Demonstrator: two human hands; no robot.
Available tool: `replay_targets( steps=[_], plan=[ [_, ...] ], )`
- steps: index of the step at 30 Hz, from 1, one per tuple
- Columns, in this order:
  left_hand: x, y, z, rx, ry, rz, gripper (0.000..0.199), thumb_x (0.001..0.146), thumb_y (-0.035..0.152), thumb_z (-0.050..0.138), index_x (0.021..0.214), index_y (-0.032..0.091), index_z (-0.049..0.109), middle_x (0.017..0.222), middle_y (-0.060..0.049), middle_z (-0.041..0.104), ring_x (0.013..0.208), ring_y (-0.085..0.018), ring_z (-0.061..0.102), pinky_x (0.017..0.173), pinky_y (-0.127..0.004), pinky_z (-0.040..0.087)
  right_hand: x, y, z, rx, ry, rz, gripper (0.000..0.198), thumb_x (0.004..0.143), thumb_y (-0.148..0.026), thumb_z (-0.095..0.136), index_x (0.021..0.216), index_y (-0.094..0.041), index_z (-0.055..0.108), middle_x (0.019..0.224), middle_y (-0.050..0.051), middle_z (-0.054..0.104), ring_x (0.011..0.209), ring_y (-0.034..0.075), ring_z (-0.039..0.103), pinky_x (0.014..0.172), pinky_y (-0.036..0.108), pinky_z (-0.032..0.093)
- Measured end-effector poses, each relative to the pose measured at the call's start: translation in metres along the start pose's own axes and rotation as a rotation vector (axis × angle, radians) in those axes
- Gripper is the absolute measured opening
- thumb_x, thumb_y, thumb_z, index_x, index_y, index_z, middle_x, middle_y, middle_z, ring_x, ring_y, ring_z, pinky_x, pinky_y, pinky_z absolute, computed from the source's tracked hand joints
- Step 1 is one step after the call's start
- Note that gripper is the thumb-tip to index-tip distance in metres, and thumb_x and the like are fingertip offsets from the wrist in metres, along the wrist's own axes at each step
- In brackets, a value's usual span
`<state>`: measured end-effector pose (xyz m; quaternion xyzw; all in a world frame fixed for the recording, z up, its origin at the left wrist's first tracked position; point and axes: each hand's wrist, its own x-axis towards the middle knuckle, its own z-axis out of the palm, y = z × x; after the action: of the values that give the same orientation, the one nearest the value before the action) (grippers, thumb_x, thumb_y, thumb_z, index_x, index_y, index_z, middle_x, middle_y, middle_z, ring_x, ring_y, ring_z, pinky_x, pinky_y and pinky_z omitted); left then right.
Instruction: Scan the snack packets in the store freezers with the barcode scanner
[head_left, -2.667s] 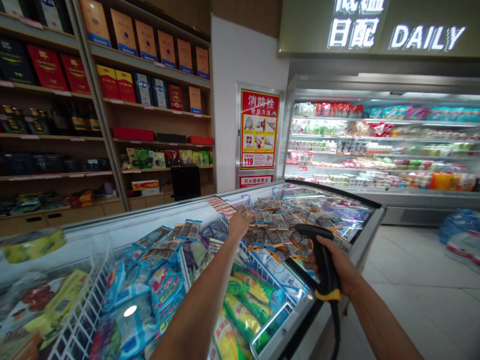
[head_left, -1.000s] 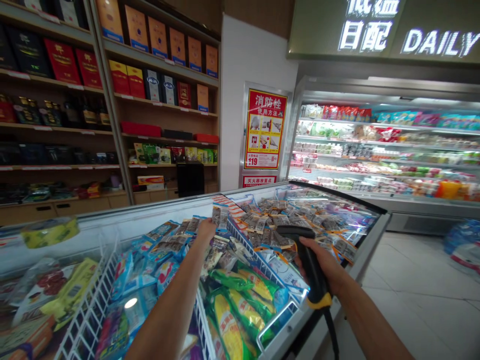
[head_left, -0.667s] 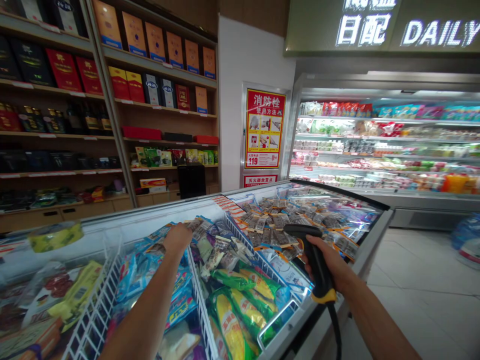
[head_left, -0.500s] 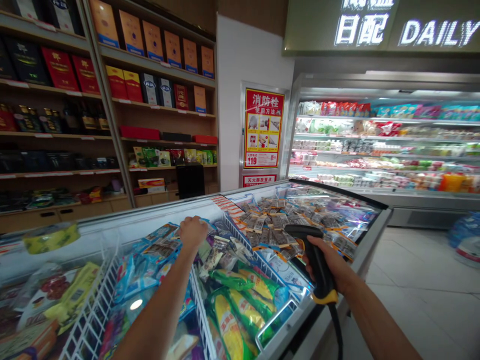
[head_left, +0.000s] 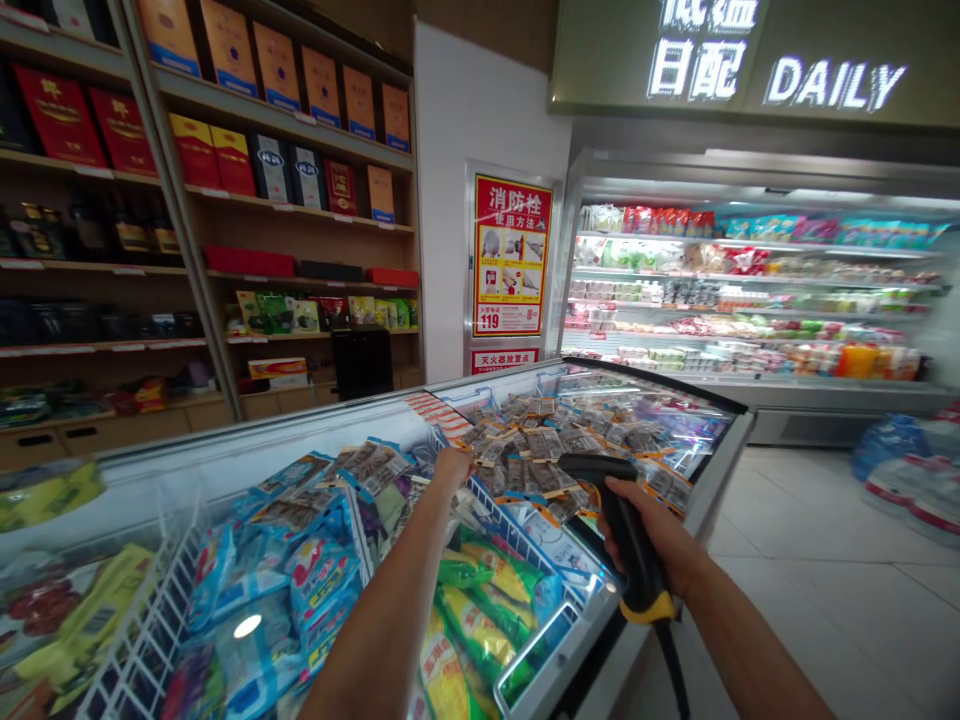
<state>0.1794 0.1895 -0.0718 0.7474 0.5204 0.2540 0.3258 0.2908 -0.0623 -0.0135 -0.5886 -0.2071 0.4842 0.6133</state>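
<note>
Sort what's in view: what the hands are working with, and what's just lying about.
In use:
barcode scanner, gripped by the right hand
brown packets by the left hand (grip unclear)

Just around:
bagged corn
fire-hydrant poster
orange-and-blue boxes
bottle packs

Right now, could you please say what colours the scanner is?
The scanner is black and yellow, head view.

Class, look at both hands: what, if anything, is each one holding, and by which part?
The right hand holds the black scanner by its handle. The left hand is by the brown packets; whether it grips one cannot be told.
</note>
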Motion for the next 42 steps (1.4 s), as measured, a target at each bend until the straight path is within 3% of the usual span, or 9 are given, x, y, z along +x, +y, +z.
replay_targets(
  steps=[6, 11, 16, 28, 35, 42],
  plan=[
    [-0.011, -0.009, -0.014, -0.425, -0.066, -0.178, 0.018, 0.077, 0.01, 0.038, 0.089, 0.016, 0.05, 0.082, -0.002, 0.063, 0.071, -0.01, 0.06, 0.061, -0.018, 0.046, 0.008, 0.005, 0.02, 0.001, -0.095, 0.009, 0.028, 0.069, -0.044, 0.048, 0.07, -0.017, 0.052, 0.045, -0.002, 0.053, 0.033, 0.01, 0.048, 0.029, 0.02, 0.037],
    [-0.013, -0.013, -0.016, -0.924, -0.035, -0.318, 0.008, 0.076, 0.009, 0.04, 0.077, 0.016, 0.044, 0.066, 0.001, 0.059, 0.065, -0.008, 0.059, 0.061, -0.017, 0.046, 0.009, 0.003, 0.031, -0.003, -0.099, 0.038, 0.029, 0.068, -0.045, 0.048, 0.072, -0.017, 0.052, 0.044, -0.002, 0.053, 0.033, 0.01, 0.048, 0.028, 0.019, 0.037],
    [-0.013, -0.012, -0.015, -0.953, -0.043, -0.305, 0.009, 0.076, 0.008, 0.04, 0.073, 0.016, 0.042, 0.062, 0.001, 0.056, 0.058, -0.007, 0.057, 0.059, -0.018, 0.045, 0.009, 0.001, 0.033, 0.001, -0.09, 0.026, 0.03, 0.069, -0.045, 0.047, 0.071, -0.016, 0.052, 0.043, -0.002, 0.052, 0.032, 0.01, 0.047, 0.028, 0.02, 0.037],
    [-0.017, -0.011, -0.017, -0.898, -0.061, -0.287, 0.009, 0.077, 0.01, 0.038, 0.08, 0.017, 0.042, 0.072, -0.002, 0.06, 0.068, -0.009, 0.059, 0.058, -0.017, 0.043, 0.0, -0.003, 0.041, 0.043, -0.092, 0.011, 0.028, 0.07, -0.043, 0.046, 0.067, -0.016, 0.051, 0.043, -0.002, 0.051, 0.032, 0.009, 0.047, 0.028, 0.019, 0.036],
    [-0.018, -0.008, -0.014, -0.837, 0.078, -0.222, 0.031, 0.071, 0.002, 0.04, 0.097, 0.018, 0.04, 0.068, 0.001, 0.055, 0.053, -0.009, 0.057, 0.046, -0.016, 0.04, 0.0, -0.004, 0.04, 0.081, -0.129, 0.032, 0.028, 0.07, -0.043, 0.046, 0.067, -0.016, 0.052, 0.043, -0.002, 0.051, 0.032, 0.009, 0.046, 0.028, 0.019, 0.036],
    [-0.008, -0.018, -0.027, -0.859, 0.221, -0.108, 0.027, 0.068, 0.0, 0.037, 0.087, 0.016, 0.047, 0.059, 0.001, 0.053, 0.052, -0.01, 0.058, 0.043, -0.016, 0.039, 0.003, -0.004, 0.035, 0.068, -0.137, 0.008, 0.029, 0.07, -0.044, 0.047, 0.072, -0.016, 0.053, 0.044, -0.002, 0.052, 0.033, 0.01, 0.048, 0.028, 0.02, 0.037]
  ],
)
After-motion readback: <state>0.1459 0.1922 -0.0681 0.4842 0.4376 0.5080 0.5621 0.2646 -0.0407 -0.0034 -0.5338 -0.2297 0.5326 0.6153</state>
